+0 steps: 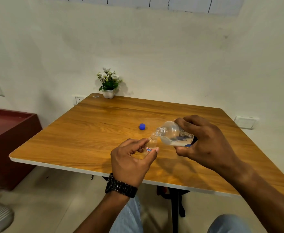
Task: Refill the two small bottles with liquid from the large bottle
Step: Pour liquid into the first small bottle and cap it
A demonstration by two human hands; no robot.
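Pouring was underway: the right hand (203, 142) gripped the tipped large clear plastic bottle (173, 134), its mouth at the neck of the small clear bottle (152, 143) pinched by the left hand (131, 158) near the blue cap (142, 126), and the next move likely called for a steady tilt.

Left hand (131, 158) pinches the small bottle (152, 145) between thumb and forefinger, watch on its wrist. Right hand (205, 142), just right of that bottle, grips the tilted large bottle (173, 134).
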